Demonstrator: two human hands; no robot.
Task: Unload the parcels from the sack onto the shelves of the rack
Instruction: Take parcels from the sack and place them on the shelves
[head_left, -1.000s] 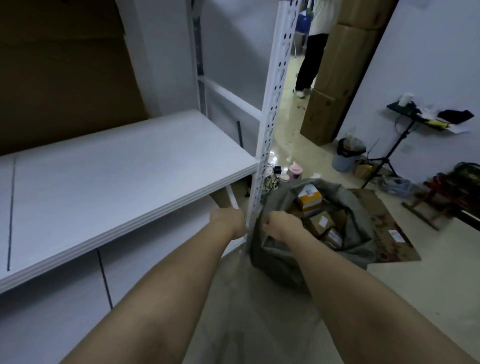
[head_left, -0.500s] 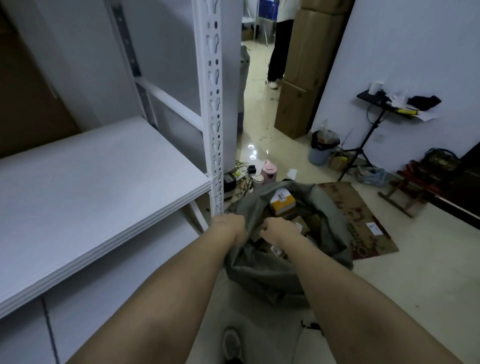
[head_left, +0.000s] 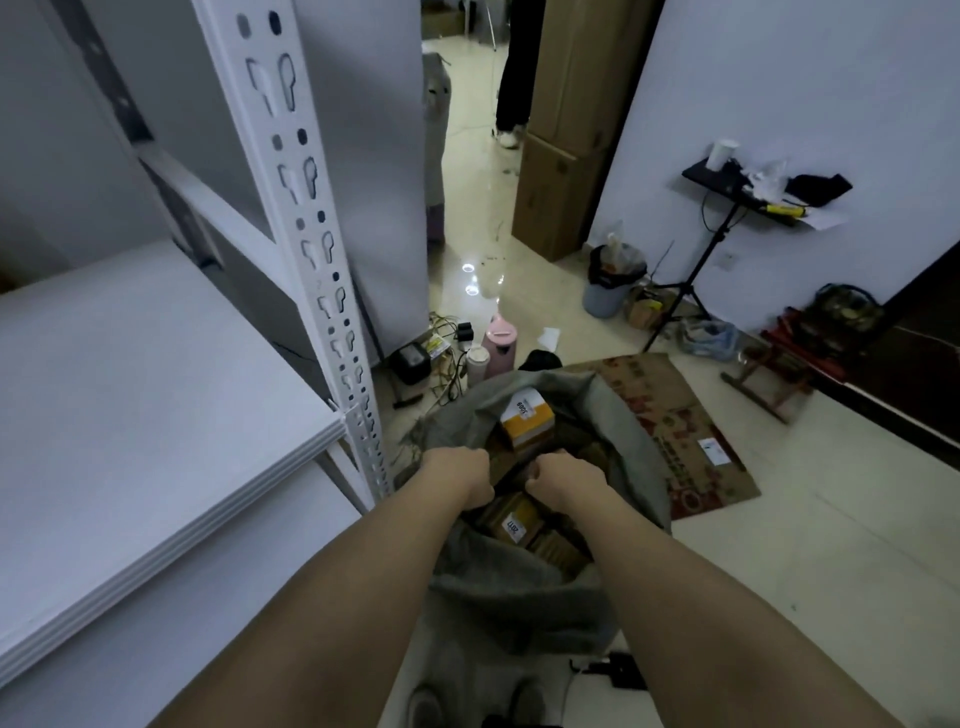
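Both hands in sack (head_left: 524, 597); left hand (head_left: 460, 475), right hand (head_left: 561, 478) curled; grip contents hidden.

In the sack (head_left: 524, 603) below your hands, the yellow-and-white parcel (head_left: 527, 423) carries a white label with dark digits, seen upside down, that look like "3009". The brown parcel (head_left: 511, 522) between your wrists bears a white label reading roughly "2011", also inverted. The flattened cardboard (head_left: 680, 431) on the floor shows red printed characters, too blurred to read.
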